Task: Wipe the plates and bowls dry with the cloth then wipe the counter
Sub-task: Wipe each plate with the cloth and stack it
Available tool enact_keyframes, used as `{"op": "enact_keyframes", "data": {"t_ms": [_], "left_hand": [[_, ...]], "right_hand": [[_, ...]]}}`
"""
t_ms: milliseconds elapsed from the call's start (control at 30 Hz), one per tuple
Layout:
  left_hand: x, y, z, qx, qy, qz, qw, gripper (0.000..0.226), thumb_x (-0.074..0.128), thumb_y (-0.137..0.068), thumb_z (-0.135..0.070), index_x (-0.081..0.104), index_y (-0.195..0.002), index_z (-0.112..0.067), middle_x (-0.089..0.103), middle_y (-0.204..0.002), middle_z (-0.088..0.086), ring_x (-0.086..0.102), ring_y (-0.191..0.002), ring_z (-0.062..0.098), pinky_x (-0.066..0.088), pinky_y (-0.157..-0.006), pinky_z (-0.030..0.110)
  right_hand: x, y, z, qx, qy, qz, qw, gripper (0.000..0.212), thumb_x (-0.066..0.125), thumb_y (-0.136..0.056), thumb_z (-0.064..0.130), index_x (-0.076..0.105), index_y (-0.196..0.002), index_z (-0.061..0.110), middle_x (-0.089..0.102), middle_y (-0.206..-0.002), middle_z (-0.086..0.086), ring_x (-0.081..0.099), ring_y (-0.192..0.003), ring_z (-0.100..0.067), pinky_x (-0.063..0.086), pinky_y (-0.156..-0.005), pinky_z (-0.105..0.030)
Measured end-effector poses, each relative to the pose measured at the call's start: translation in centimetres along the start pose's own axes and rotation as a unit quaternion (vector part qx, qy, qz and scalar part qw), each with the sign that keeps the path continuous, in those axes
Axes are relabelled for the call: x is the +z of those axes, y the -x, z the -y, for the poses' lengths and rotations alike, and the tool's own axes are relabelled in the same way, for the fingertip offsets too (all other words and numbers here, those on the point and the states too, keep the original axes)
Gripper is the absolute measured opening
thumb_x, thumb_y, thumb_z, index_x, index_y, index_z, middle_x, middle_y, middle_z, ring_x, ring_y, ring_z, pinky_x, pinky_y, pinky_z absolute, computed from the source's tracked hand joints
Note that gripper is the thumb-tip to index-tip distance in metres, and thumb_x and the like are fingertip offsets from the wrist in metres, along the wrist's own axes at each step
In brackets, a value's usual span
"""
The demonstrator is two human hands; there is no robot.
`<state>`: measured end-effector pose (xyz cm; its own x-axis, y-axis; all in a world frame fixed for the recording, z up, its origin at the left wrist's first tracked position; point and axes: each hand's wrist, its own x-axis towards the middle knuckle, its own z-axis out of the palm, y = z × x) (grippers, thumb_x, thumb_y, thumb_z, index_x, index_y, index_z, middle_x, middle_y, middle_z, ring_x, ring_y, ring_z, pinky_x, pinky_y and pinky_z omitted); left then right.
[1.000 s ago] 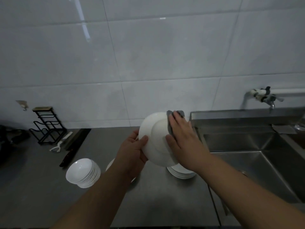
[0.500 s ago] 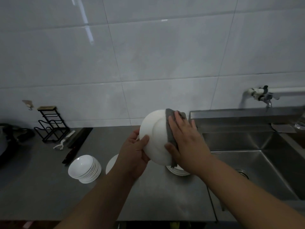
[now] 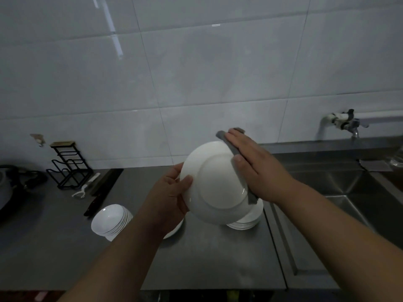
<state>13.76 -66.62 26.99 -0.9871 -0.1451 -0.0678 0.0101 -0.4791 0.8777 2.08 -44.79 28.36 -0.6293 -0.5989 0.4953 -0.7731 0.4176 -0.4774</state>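
A white plate point(image 3: 213, 182) is held up over the counter, its underside turned toward me. My left hand point(image 3: 168, 197) grips its left rim, thumb on the underside. My right hand point(image 3: 257, 168) lies with straight fingers on a grey cloth point(image 3: 232, 147) and presses it against the plate's right side. Below the raised plate sits a stack of white plates point(image 3: 248, 219) on the grey counter point(image 3: 207, 258). A stack of white bowls point(image 3: 111, 221) leans at the left. Another plate point(image 3: 174, 231) shows partly under my left forearm.
A steel sink point(image 3: 349, 199) lies to the right, with a wall tap point(image 3: 346, 123) above it. At the back left stand a black wire rack point(image 3: 68, 166), a white peeler point(image 3: 84, 188), a dark knife point(image 3: 96, 203) and a dark pan point(image 3: 13, 188).
My right hand with the cloth has slid upward along the plate's right edge, toward the top rim. The plate has tilted to show more of its underside. My left hand keeps its grip.
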Motion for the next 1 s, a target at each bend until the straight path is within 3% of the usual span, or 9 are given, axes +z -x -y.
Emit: {"op": "enact_keyframes", "data": {"t_ms": [100,233,300,400,533,633,767,867,1000], "left_hand": [[0.2,-0.1,-0.5,0.022,0.008,-0.016,1.0,0.048,0.064,-0.089,-0.007,0.057,-0.136,-0.008,0.07,-0.125,0.016,0.068,-0.109,0.032,0.061,-0.086,0.043],[-0.3,-0.3,-1.5,0.056,0.031,-0.04,0.997,0.053,0.052,-0.089,-0.013,0.053,-0.143,-0.01,0.065,-0.136,0.016,0.064,-0.118,0.031,0.057,-0.093,0.045],[-0.3,-0.3,-1.6,0.044,0.026,-0.044,0.998,0.054,0.051,-0.091,-0.012,0.051,-0.145,-0.01,0.062,-0.139,0.017,0.063,-0.12,0.032,0.06,-0.089,0.044],[0.4,-0.1,-0.9,0.027,0.019,-0.035,0.999,0.049,0.048,-0.097,-0.009,0.05,-0.146,-0.009,0.059,-0.142,0.02,0.063,-0.12,0.035,0.062,-0.084,0.044],[1.5,-0.5,-0.9,0.062,0.058,-0.032,0.996,0.057,0.057,-0.092,-0.01,0.047,-0.147,-0.009,0.06,-0.141,0.018,0.056,-0.131,0.039,0.052,-0.1,0.052],[1.9,-0.4,-0.6,0.06,0.083,-0.03,0.994,0.057,0.054,-0.091,-0.012,0.046,-0.147,-0.013,0.06,-0.142,0.016,0.055,-0.132,0.038,0.053,-0.096,0.053],[1.3,-0.1,-0.7,0.002,0.034,0.037,0.999,0.059,0.055,-0.093,-0.017,0.043,-0.151,-0.013,0.056,-0.146,0.019,0.052,-0.133,0.044,0.058,-0.087,0.055],[0.6,-0.4,-2.1,-0.023,-0.02,0.056,0.998,0.055,0.054,-0.094,-0.031,0.051,-0.147,-0.019,0.061,-0.14,0.016,0.066,-0.115,0.037,0.062,-0.071,0.049],[0.3,-0.4,-2.4,-0.019,-0.039,0.058,0.997,0.049,0.057,-0.09,-0.024,0.058,-0.138,-0.018,0.069,-0.128,0.013,0.071,-0.103,0.032,0.061,-0.066,0.046]], "right_hand": [[-0.5,0.0,0.5,-0.067,0.028,-0.019,0.997,0.051,0.038,-0.109,0.03,0.034,-0.16,0.025,0.024,-0.169,0.006,0.023,-0.155,-0.008,0.029,-0.121,-0.033],[2.9,4.8,0.3,-0.025,0.001,-0.078,0.997,0.058,0.043,-0.107,0.024,0.028,-0.161,0.013,0.013,-0.172,-0.002,0.017,-0.158,-0.016,0.027,-0.123,-0.039],[3.3,5.3,0.7,-0.011,-0.012,-0.076,0.997,0.06,0.041,-0.106,0.032,0.026,-0.162,0.014,0.012,-0.172,0.0,0.015,-0.158,-0.014,0.025,-0.123,-0.037],[1.2,1.6,1.5,-0.006,-0.032,-0.098,0.995,0.052,0.044,-0.105,0.039,0.041,-0.155,0.024,0.033,-0.162,0.011,0.027,-0.149,0.001,0.028,-0.121,-0.025],[0.8,-0.1,2.8,0.041,-0.036,-0.136,0.989,0.054,0.042,-0.105,0.041,0.038,-0.157,0.028,0.033,-0.164,0.005,0.029,-0.15,-0.006,0.028,-0.123,-0.033],[4.0,3.2,4.3,0.082,-0.08,-0.193,0.975,0.06,0.041,-0.106,0.038,0.027,-0.162,0.023,0.017,-0.169,0.003,0.015,-0.153,0.0,0.017,-0.12,-0.013],[2.9,2.1,2.9,0.138,-0.172,-0.274,0.936,0.044,0.052,-0.099,0.031,0.063,-0.139,0.017,0.052,-0.146,0.008,0.046,-0.133,0.005,0.038,-0.111,-0.016],[-0.5,-0.9,1.8,0.094,-0.191,-0.207,0.955,0.027,0.062,-0.094,0.023,0.077,-0.116,0.022,0.068,-0.125,0.01,0.061,-0.119,0.0,0.045,-0.108,-0.022],[-1.7,-1.7,1.3,0.065,-0.2,-0.126,0.969,0.027,0.066,-0.098,0.013,0.076,-0.121,0.022,0.068,-0.13,0.009,0.059,-0.124,0.0,0.043,-0.112,-0.027]]}}
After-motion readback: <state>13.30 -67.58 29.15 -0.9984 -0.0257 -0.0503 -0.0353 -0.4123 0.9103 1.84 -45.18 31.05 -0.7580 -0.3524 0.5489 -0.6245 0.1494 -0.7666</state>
